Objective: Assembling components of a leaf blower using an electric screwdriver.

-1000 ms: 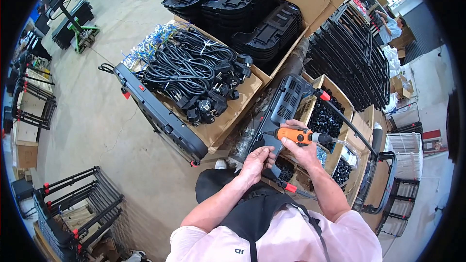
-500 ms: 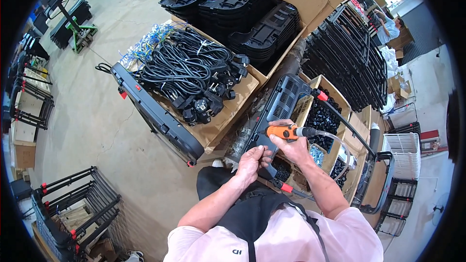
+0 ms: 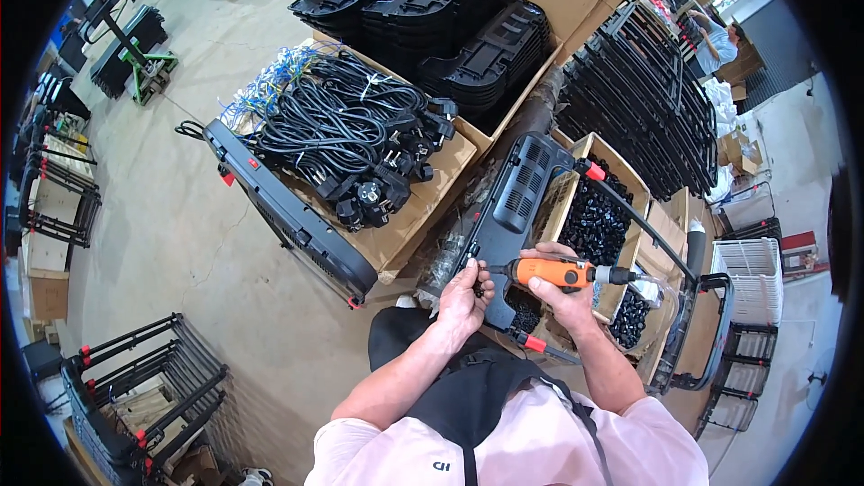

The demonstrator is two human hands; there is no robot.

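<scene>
My right hand [image 3: 571,306] is wrapped around an orange power screwdriver [image 3: 549,271] with a clear hose at its back end. Its bit points left, close to the fingers of my left hand [image 3: 463,301]. Those fingers are pinched together at the edge of a black plastic housing [image 3: 500,256] with vent slots; whatever they hold is too small to make out. The housing belongs to a black tube frame [image 3: 650,232] with red corner pieces, which lies across wooden bins. From this view I cannot tell whether the bit touches a screw.
Beneath the frame, a wooden bin [image 3: 587,212] contains small black parts. Left of it, bundled black power cords [image 3: 337,130] lie on cardboard beside another housing [image 3: 292,216]. Behind stand stacked black plastic panels [image 3: 486,54] in a carton and black frames [image 3: 639,99]. A person [image 3: 718,47] works at the far right.
The screwdriver has moved down and right, and its bit now points level toward my left fingers. My left hand has shifted slightly up along the housing's edge.
</scene>
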